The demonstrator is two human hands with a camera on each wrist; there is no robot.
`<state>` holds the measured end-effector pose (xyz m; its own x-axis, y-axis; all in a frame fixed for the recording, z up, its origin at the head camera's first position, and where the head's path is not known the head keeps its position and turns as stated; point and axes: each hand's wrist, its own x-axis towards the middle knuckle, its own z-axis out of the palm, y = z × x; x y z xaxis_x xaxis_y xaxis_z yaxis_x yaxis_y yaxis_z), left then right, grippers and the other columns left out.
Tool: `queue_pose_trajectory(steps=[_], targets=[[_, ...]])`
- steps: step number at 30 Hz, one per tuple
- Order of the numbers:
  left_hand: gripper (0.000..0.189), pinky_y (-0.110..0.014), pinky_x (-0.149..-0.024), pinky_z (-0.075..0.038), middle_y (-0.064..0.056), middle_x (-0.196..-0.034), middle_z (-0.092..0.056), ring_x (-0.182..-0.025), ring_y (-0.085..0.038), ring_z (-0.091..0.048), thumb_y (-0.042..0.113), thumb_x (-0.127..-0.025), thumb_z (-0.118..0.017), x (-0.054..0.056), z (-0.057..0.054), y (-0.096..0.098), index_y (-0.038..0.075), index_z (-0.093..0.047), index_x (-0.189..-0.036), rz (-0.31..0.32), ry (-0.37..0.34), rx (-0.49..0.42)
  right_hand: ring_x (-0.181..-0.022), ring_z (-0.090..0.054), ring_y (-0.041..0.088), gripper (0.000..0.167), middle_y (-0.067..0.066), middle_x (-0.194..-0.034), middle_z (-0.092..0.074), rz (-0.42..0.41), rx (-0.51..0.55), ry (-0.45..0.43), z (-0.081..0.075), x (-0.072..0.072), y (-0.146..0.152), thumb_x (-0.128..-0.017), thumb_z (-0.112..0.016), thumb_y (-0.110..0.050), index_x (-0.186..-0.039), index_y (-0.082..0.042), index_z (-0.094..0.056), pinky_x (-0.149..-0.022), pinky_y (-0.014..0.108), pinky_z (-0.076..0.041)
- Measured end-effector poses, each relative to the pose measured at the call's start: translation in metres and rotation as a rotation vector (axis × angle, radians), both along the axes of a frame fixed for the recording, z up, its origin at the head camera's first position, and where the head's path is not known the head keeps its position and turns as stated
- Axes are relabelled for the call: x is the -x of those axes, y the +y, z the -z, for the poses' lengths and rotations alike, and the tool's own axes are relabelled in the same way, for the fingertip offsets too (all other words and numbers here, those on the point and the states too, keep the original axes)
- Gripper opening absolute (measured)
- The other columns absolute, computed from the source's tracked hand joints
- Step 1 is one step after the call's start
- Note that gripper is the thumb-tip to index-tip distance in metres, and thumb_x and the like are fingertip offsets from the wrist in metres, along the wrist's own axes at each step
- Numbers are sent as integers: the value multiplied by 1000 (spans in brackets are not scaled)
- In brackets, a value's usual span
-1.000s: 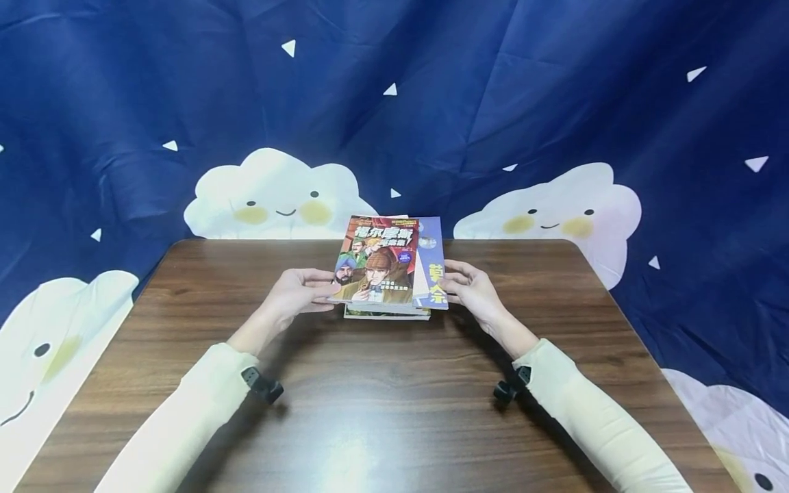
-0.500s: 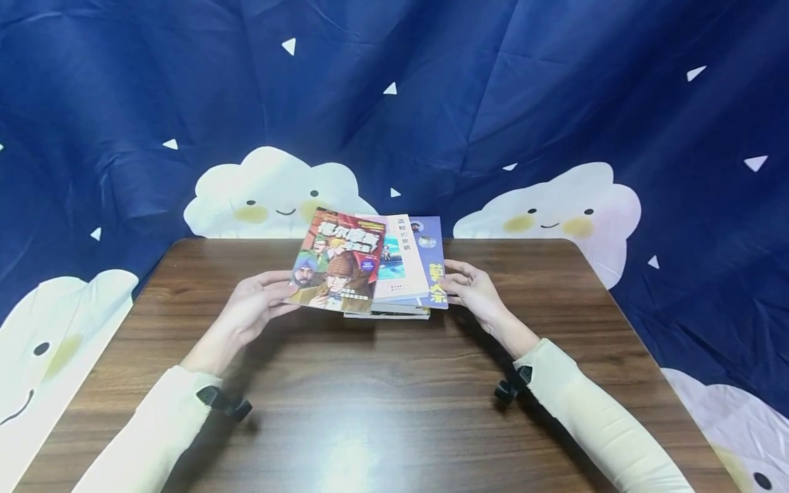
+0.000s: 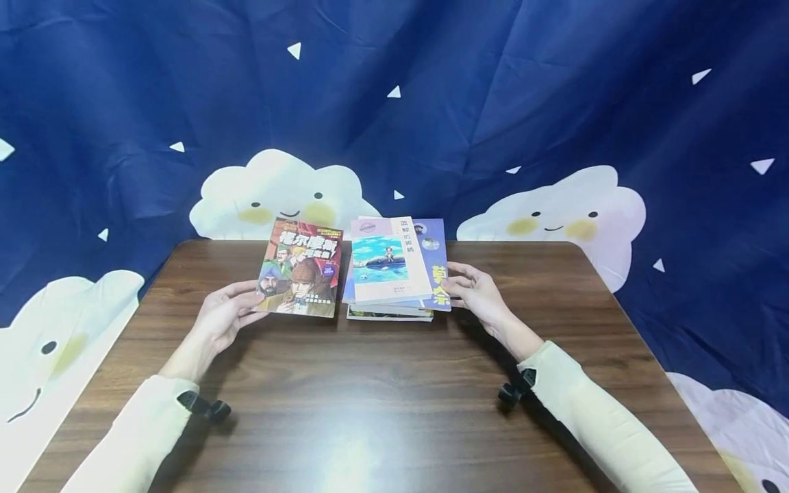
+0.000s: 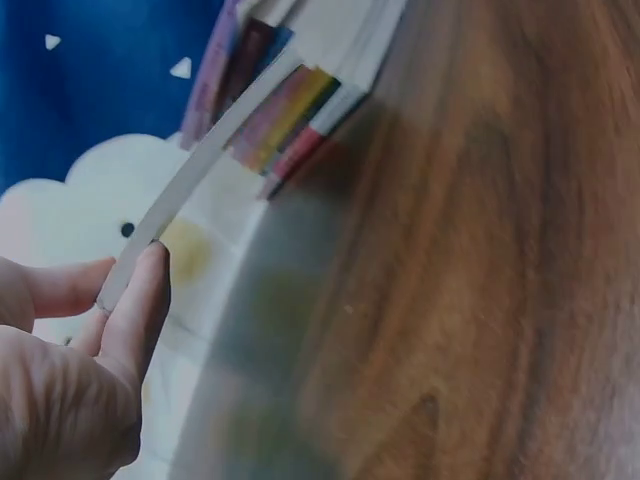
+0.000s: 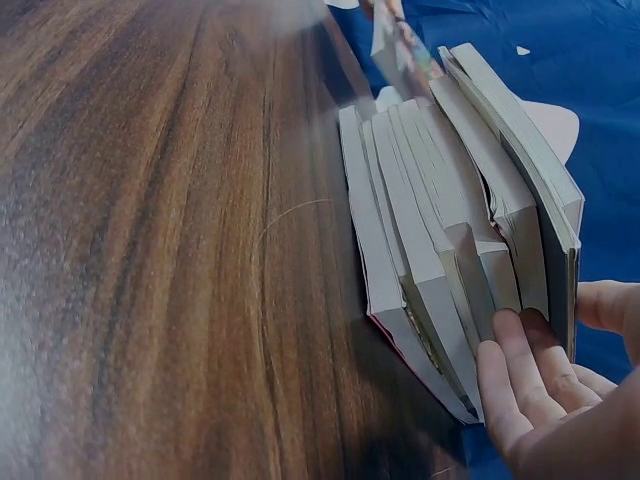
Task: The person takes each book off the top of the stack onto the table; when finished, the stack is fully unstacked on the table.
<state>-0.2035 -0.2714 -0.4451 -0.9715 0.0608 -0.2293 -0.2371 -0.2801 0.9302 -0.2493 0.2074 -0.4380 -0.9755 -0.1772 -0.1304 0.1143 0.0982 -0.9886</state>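
Note:
My left hand [image 3: 216, 318] grips the lower left corner of a red-covered comic book [image 3: 302, 270], thumb on its cover. In the left wrist view, thumb and fingers pinch its thin pale edge [image 4: 195, 170], raised off the table. Just right of it stands a stack of books. On top lies a white and pink book [image 3: 385, 263] with a blue sea picture; beneath it a purple book [image 3: 439, 274] juts out to the right. My right hand [image 3: 481, 301] holds that purple book's right edge, thumb above, fingers against the stack's side [image 5: 490, 270].
The stack stands on a brown wooden table [image 3: 370, 390] near its far edge. Behind hangs a dark blue cloth [image 3: 431, 103] with white smiling clouds. Each wrist bears a small black camera [image 3: 216, 411] over a pale sleeve.
My left hand has drawn the comic book leftward off the top of the stack, uncovering the white and pink book. My right hand has stayed at the purple book's edge.

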Motion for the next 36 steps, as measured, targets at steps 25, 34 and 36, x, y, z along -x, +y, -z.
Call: queue_pose_trajectory(steps=[25, 34, 36], targets=[[53, -57, -118, -51, -26, -144, -65, -135, -45, -61, 25, -98, -75, 18, -1, 45, -1, -62, -142, -41, 127, 869, -88, -73, 2, 61, -9, -102, -74, -16, -21, 10, -2, -3, 4, -103, -66, -8, -158, 0, -41, -80, 20, -66], [50, -26, -84, -67, -22, -138, -70, -97, -21, -77, 20, -94, -80, 22, -26, 104, 4, -66, -139, -15, 139, 666, -88, -73, 2, 60, -11, -100, -74, -11, -39, 10, 0, -2, 3, -104, -67, -10, -158, -2, -42, -80, 20, -66], [50, -21, -83, -66, -21, -137, -70, -94, -11, -74, 20, -94, -80, 25, -29, 118, 4, -65, -140, 20, 134, 627, -88, -73, 2, 59, -11, -99, -74, -6, -40, 11, 0, -3, 2, -104, -66, -9, -158, -2, -43, -80, 20, -66]])
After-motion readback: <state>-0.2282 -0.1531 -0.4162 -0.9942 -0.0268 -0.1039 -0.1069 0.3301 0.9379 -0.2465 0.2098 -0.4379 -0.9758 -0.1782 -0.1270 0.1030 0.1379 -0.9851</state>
